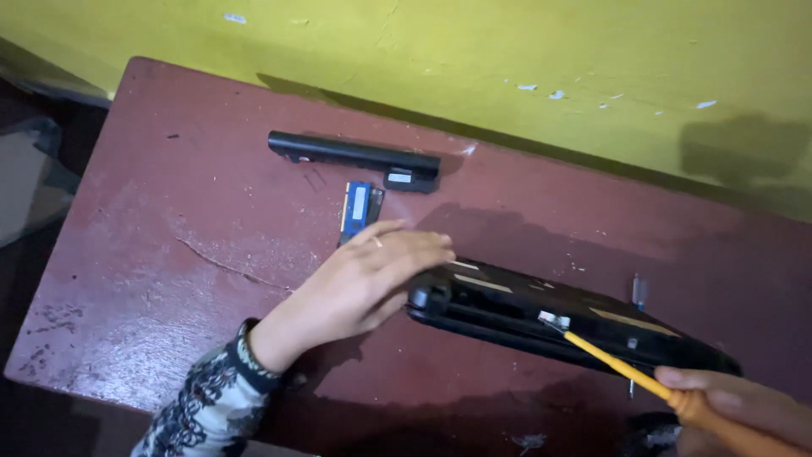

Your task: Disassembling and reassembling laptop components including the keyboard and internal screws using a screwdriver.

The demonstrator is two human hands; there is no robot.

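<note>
A black laptop (584,326) lies bottom-up and tilted on the dark red table (169,220). My left hand (372,279) rests flat on the laptop's left end, fingers together, a patterned sleeve at the wrist. My right hand (744,406), at the lower right, grips a screwdriver (622,368) with a yellow shaft and orange handle. Its tip touches a small white part on the laptop's underside.
A long black battery pack (355,156) lies toward the wall. A small blue memory module (359,210) sits just in front of it. A second small screwdriver (639,292) lies behind the laptop. The yellow wall (507,59) borders the table's far edge.
</note>
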